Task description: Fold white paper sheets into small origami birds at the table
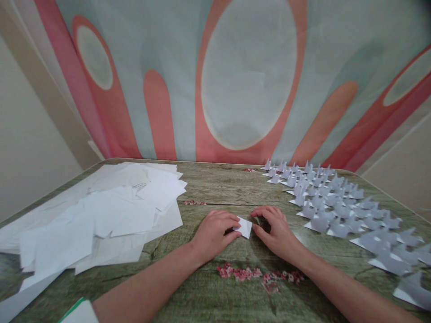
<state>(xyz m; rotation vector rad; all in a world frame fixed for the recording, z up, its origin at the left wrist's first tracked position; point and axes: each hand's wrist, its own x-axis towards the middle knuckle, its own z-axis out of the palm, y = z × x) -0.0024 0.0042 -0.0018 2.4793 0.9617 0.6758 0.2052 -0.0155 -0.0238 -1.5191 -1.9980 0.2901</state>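
Note:
A small folded piece of white paper (245,227) lies at the middle of the table, between my hands. My left hand (217,231) grips its left side, with fingertips on top and the thumb at the lower edge. At its right corner is my right hand (274,231), with thumb and forefinger apart and curved around that corner. I cannot make out whether the right fingertips touch the paper. The part of the paper under my left fingers is hidden.
A wide, loose heap of white paper sheets (128,211) covers the table's left side. Rows of folded white paper figures (323,220) stand along the right. The wood-patterned tabletop (218,184) has printed pink flowers. Behind it hangs a patterned backdrop (249,76).

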